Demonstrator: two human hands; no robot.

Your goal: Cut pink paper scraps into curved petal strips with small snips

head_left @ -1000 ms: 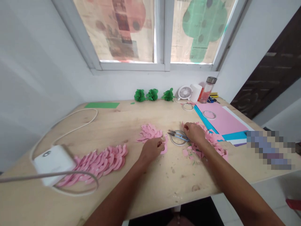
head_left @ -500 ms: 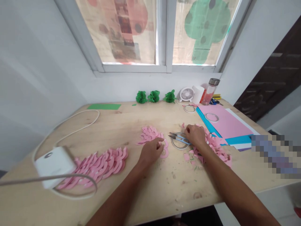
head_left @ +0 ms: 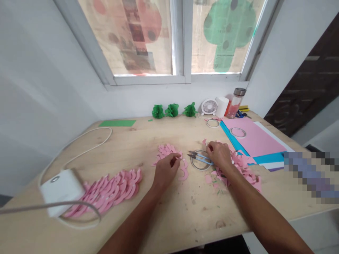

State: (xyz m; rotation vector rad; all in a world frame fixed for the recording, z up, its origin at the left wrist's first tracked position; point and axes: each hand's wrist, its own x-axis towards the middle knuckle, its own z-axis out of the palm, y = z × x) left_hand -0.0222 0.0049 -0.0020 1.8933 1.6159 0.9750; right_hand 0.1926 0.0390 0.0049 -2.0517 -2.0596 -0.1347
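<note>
Two hands: both are in front of the person, one either side of the snips. The left hand has thumb and forefinger curled near each other; the right hand has its fingers drawn in narrow. I can't tell if either one grips anything.
White box: well left of the snips and nearer the body, on the bench, its cable looping around.
Long pink heap: overlapping scalloped paper pieces, left of the snips, reaching the box.
Pink strip: one curvy paper piece just left of the snips, its upper end at the left fingertips. It looks light and limp, easy to crease or tear at its thin parts; a soft pinch on a broad curve should suit it best.
Ring: under the snips, whose handles reach the right hand.
Pink scraps: right of the snips, a loose, jagged tangle beside the right wrist.
Small pink pile: left of the snips and slightly beyond.
Pink sheet: beyond the snips to the right, lying over blue.
Green puffs: three, far beyond the snips, by the wall.
Fan: right of those, also beyond the snips.
</note>
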